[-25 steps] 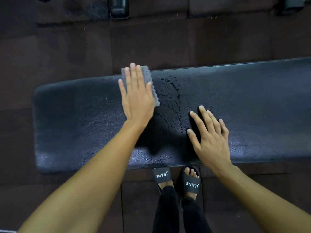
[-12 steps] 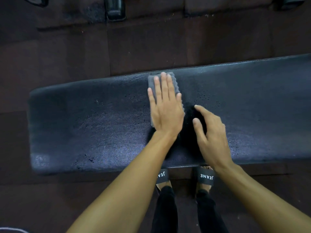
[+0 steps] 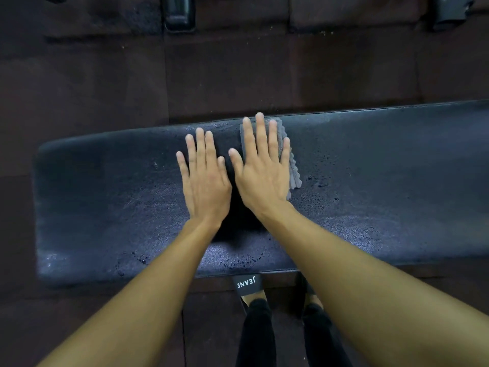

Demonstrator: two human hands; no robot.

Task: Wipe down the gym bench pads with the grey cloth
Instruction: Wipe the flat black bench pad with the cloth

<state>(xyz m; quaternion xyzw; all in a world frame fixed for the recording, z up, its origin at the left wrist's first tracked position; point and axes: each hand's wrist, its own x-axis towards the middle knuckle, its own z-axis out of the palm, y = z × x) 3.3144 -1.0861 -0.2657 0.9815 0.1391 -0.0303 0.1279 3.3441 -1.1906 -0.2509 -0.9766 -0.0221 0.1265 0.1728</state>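
Since the grey cloth (image 3: pixel 294 169) is light, limp and folded, a flat palm should drive it best: the right hand (image 3: pixel 262 170) lies spread upon it, fingers straight, by the far edge of the bench pad (image 3: pixel 383 165). Beside it the left hand (image 3: pixel 205 178) rests flat, released, on the pad, whose textured skin looks damp; dark floor mats (image 3: pixel 238 70) lie beyond.

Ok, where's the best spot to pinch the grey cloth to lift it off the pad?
Probably the scalloped right edge of the grey cloth, coming from the right. It lies flat on the bench pad under the right hand, and that edge pokes out clearest; the left hand crowds the other side.
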